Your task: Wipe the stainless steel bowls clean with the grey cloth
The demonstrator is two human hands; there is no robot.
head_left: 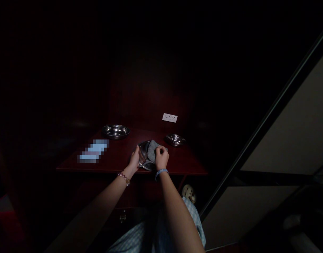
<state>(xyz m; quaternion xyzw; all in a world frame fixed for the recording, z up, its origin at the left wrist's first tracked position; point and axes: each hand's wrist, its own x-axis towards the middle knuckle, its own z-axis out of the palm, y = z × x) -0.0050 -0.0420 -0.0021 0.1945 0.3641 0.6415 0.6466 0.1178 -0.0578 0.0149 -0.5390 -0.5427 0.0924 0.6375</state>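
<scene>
Forearms, nearest my camera, extend forward over the edge of the counter. From my remote view, the dish lies just right of the left hand, whose fingers grip its left rim, and left of the right hand, whose bent fingers pinch the cloth over its right side. Round in outline, the dish offers me no long axis; the left fingers are nearer. Whether it touches the counter, I cannot tell.
</scene>
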